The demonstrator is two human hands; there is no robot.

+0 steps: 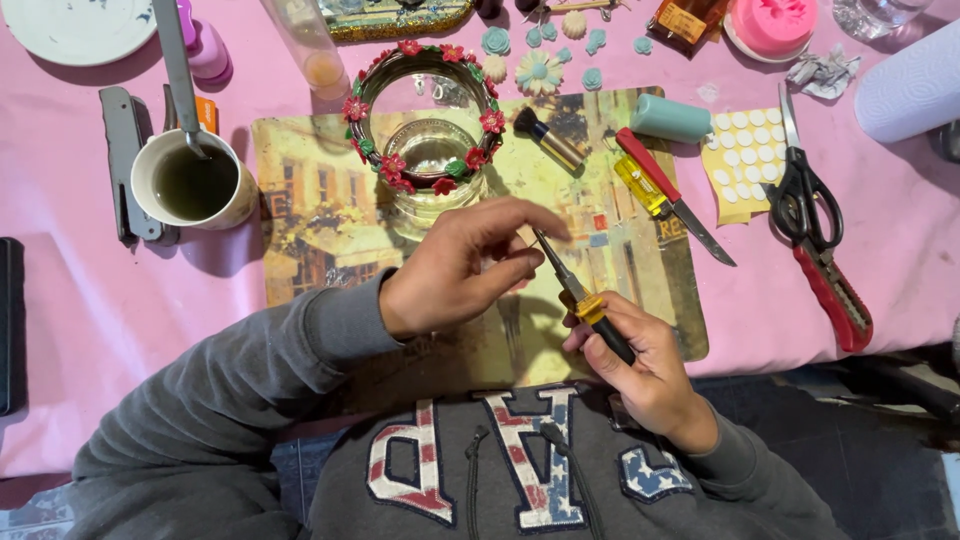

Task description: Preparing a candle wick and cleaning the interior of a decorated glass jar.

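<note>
My right hand (pixel 640 365) grips a small tool with a yellow and black handle (pixel 590 312); its thin metal tip points up and left. The tip meets the pinched fingers of my left hand (pixel 465 265), which hold something too small to make out. Both hands hover over a picture placemat (pixel 320 240). Just beyond my left hand stands a clear glass jar (pixel 430 155) with a ring of red flowers and green leaves around its rim.
A white mug (pixel 195 182) with a metal tool in it stands left. Right of the jar lie a small brush (pixel 550 140), a teal cylinder (pixel 670 117), a red and yellow craft knife (pixel 665 195), a sheet of white round pads (pixel 745 160) and black and red scissors (pixel 815 225). Pale clay flowers (pixel 540 70) lie beyond the mat.
</note>
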